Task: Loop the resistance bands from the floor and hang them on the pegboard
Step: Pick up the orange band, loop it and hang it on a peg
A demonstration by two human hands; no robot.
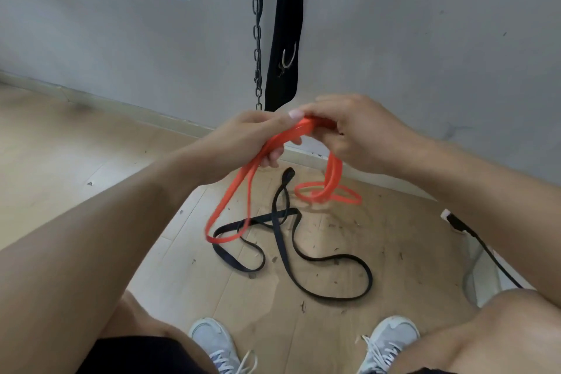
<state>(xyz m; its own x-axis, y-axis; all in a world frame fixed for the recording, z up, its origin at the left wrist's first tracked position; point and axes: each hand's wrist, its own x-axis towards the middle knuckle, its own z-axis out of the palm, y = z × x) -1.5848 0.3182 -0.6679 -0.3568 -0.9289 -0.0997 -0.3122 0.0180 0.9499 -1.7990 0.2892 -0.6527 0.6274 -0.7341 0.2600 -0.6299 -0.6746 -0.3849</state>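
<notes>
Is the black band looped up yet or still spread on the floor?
Still spread: the black band lies in loose tangled curves on the wooden floor, untouched by either hand.

Smooth rubbery orange band [243, 182], matt black band [303, 255] (flat), scuffed wooden floor [76, 146], metal chain [257, 30]

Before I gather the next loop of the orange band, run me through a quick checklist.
1. Left hand grips the orange band: ok.
2. Right hand grips it too: ok.
3. Orange band fully off the floor: not ok, a coil rests there.
4. Orange band free of the black band: cannot tell, they cross near the low loop.
5. Pegboard in sight: not ok.
</notes>
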